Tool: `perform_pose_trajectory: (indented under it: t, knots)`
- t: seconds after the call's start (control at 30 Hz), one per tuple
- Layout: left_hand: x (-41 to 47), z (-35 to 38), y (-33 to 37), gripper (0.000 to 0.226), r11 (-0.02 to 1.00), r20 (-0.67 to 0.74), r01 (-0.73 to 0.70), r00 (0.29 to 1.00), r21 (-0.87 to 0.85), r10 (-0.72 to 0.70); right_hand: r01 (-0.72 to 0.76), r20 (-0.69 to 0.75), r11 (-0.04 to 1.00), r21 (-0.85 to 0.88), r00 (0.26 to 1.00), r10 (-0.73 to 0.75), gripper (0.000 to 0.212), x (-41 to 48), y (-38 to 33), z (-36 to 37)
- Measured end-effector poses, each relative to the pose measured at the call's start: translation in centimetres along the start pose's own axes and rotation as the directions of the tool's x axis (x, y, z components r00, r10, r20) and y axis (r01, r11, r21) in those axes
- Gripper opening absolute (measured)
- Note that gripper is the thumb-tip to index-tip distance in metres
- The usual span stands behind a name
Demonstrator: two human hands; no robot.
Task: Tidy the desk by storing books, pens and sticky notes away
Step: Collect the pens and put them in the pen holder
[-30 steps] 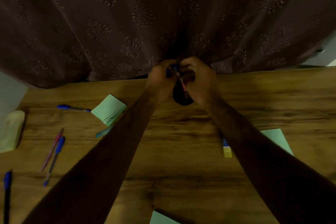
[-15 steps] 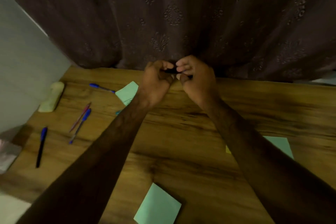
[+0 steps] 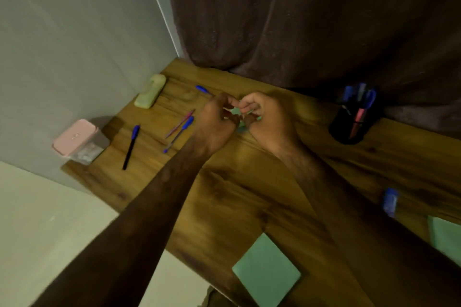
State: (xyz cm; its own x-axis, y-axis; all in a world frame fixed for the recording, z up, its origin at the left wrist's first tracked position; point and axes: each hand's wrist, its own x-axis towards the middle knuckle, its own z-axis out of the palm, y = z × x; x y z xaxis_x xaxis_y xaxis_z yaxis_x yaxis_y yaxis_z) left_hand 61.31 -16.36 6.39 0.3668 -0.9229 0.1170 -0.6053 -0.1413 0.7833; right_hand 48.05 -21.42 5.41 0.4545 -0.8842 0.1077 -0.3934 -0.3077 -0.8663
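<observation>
Your desk (image 3: 249, 194) runs into the corner between wall and curtain (image 3: 311, 20). Stationery lies scattered across it, so most of the tidying looks undone.

Your left hand (image 3: 217, 122) and right hand (image 3: 268, 119) are together at the far middle of the desk. Their fingers curl inward and the knuckles nearly touch, directly over a green sticky pad (image 3: 240, 117). The frame is soft there, so I cannot tell whether either hand actually pinches the pad or anything else. Bringing both hands to one spot suggests you are lifting or squaring something small.

The black pen holder (image 3: 349, 124) stands to your right by the curtain. It already has several pens upright in it, which makes it the likely home for the others.

Two more pads lie flat, the near pad (image 3: 267, 269) at the desk's front edge and the right pad (image 3: 446, 239) at the frame border.

Four pens lie loose on your left:
- The dark pen (image 3: 131, 147) is well apart from the rest.
- The pink pen (image 3: 180, 123) and blue pen (image 3: 179, 134) lie side by side just beside your left hand.
- The far pen (image 3: 203, 89) lies beyond that hand's knuckles.
</observation>
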Motion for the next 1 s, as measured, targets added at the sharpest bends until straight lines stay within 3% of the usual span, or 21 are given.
perform_pose_trajectory:
  t: [0.17, 0.27, 0.43, 0.57, 0.67, 0.77, 1.0]
  knots:
    - [1.1, -4.2, -6.8, 0.020, 0.997, 0.069, 0.078, 0.995, -0.005, -0.077, -0.147, 0.095, 0.989, -0.024, 0.984, 0.148, 0.027, 3.3, -1.1, 6.9]
    - [1.5, -7.3, -11.7, 0.020, 0.974, 0.082, 0.225, 0.971, -0.024, -0.223, -0.274, 0.168, 0.958, -0.087, 0.944, 0.285, 0.021, 4.9, -1.3, 12.2]
    - [2.4, -11.5, -16.7, 0.015, 0.928, 0.072, 0.372, 0.926, 0.013, -0.372, -0.462, 0.133, 0.876, -0.137, 0.868, 0.478, 0.009, 6.8, -1.1, 19.1]
    - [2.8, -13.5, -19.4, 0.020, 0.886, 0.101, 0.457, 0.881, 0.072, -0.463, -0.576, 0.051, 0.804, -0.150, 0.807, 0.588, 0.058, 8.3, -1.0, 22.5]
    - [2.5, -14.6, -20.9, 0.030, 0.868, 0.111, 0.447, 0.872, 0.216, -0.477, -0.604, -0.026, 0.782, -0.156, 0.794, 0.608, 0.080, 9.1, -2.2, 23.3]
    - [2.5, -15.5, -21.7, 0.042, 0.849, 0.085, 0.423, 0.879, 0.315, -0.469, -0.624, -0.043, 0.768, -0.144, 0.779, 0.626, 0.080, 9.8, -2.9, 23.0]
    - [3.0, -16.1, -22.1, 0.037, 0.818, 0.050, 0.368, 0.900, 0.443, -0.432, -0.617, -0.011, 0.757, -0.215, 0.776, 0.630, 0.067, 10.4, -2.6, 22.4]
